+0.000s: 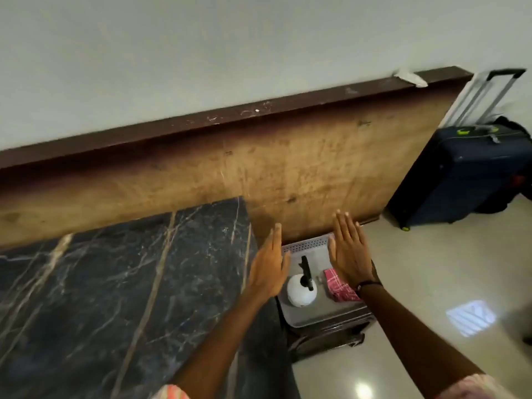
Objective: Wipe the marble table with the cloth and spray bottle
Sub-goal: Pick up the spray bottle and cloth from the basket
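Note:
The dark marble table with pale veins fills the lower left. To its right, lower down, a grey tray holds a white spray bottle with a black trigger head and a red checked cloth. My left hand hovers flat above the table's right edge, fingers straight, holding nothing. My right hand hovers flat above the tray, partly covering the cloth, also holding nothing. Neither hand touches the bottle or the cloth.
The tray rests on a dark low stand on the glossy pale floor. A wooden panel with a dark top ledge runs along the wall behind. A navy suitcase with its handle extended stands at the right.

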### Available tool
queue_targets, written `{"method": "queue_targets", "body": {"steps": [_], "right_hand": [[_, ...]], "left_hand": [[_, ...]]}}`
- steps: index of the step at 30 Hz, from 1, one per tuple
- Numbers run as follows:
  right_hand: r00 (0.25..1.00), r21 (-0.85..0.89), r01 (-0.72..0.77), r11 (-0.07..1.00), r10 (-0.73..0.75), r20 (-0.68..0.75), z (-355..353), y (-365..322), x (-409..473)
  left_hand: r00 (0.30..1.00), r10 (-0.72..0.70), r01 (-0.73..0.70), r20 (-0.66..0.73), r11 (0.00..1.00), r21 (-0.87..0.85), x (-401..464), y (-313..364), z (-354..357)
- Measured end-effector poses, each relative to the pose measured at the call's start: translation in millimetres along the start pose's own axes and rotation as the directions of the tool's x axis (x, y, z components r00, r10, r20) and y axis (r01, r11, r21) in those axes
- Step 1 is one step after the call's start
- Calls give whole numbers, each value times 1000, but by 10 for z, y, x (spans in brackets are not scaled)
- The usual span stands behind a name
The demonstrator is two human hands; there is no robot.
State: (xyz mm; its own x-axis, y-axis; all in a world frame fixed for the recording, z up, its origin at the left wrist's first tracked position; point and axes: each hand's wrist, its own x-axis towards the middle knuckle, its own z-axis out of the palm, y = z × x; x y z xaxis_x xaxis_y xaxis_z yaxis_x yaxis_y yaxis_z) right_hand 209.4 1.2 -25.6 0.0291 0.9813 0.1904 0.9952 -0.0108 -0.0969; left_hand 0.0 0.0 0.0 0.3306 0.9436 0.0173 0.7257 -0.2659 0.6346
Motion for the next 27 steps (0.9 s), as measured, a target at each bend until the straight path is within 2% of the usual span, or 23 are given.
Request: {"method": "queue_targets", "body": {"steps": [2, 4, 6, 8, 12, 15, 19, 22, 25, 27], "right_hand": [[996, 48, -52, 998, 48, 79, 210, 238, -99], [957, 16, -88, 996, 80, 279, 493, 462, -295], [863, -17, -61, 998, 61, 501, 763, 671, -401], [776, -22, -52, 998, 54, 629, 978, 818, -379], [698, -19, -20, 1000, 28, 716, 1413, 1014, -288], [685, 19, 10, 1000, -21, 728, 1683, 1172, -113], [671, 51, 120, 991, -119, 732, 1940, 1306, 138], [659, 53, 255, 965, -214, 722, 2066, 1379, 254], [661, 40, 249, 968, -200, 724, 2141, 1388, 302], [628, 46, 247, 968, -195, 754, 2158, 1392, 312]], "left_hand": [[971, -113, 124, 209, 991, -40, -22, -37, 248], [918, -186, 208, 350, 978, -27, -79, -143, 534], [891, -240, 274, 385, 961, -37, -44, -197, 761], [878, -276, 329, 391, 942, -74, 45, -236, 973], [859, -340, 432, 382, 883, -184, 199, -345, 1332], [855, -387, 479, 346, 846, -236, 287, -443, 1577], [876, -395, 468, 278, 834, -293, 320, -530, 1832], [889, -393, 454, 236, 823, -341, 351, -554, 1953], [888, -418, 459, 189, 819, -344, 397, -593, 2025], [881, -441, 473, 171, 821, -320, 397, -605, 2046]]}}
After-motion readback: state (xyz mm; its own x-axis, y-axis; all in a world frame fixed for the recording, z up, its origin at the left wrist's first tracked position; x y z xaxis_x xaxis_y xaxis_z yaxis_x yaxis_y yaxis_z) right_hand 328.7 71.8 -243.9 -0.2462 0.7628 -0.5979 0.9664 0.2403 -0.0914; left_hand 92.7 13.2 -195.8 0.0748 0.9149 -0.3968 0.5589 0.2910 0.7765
